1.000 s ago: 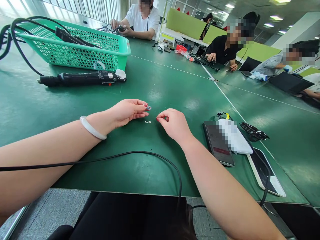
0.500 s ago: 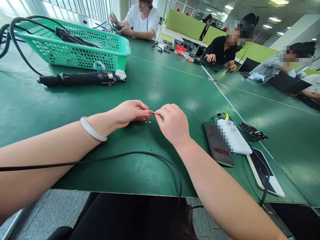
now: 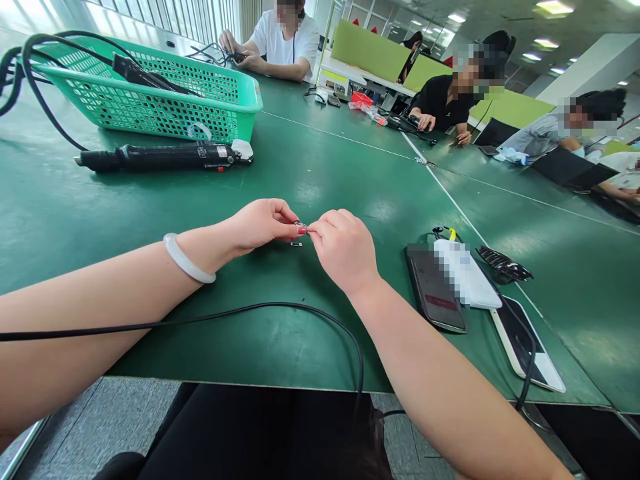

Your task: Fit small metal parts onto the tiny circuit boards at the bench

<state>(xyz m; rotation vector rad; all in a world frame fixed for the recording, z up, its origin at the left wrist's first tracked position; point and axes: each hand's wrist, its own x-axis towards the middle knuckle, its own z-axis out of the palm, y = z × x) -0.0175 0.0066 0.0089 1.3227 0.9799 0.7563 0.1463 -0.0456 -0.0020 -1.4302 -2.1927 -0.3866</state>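
My left hand (image 3: 267, 225), with a pale bangle (image 3: 187, 260) on its wrist, pinches a small metallic part (image 3: 300, 224) between thumb and fingers. Meeting it from the right, my right hand (image 3: 345, 247) has its thumb and forefinger pressed together at the same spot; whatever they hold is too small to name. A tiny silvery rectangular piece (image 3: 297, 244) lies on the green table (image 3: 240, 347) just below the fingertips.
A green basket (image 3: 165, 110) with cables stands at the back left, a black electric screwdriver (image 3: 160, 157) before it. To the right lie a dark phone (image 3: 435, 287), a white phone (image 3: 530, 347) and sunglasses (image 3: 505, 265). A black cable (image 3: 225, 312) crosses in front. Several people sit beyond.
Both hands stay nearly in place. The left fingers have shifted slightly, and more of the small metallic part shows between them. The view has moved a little.
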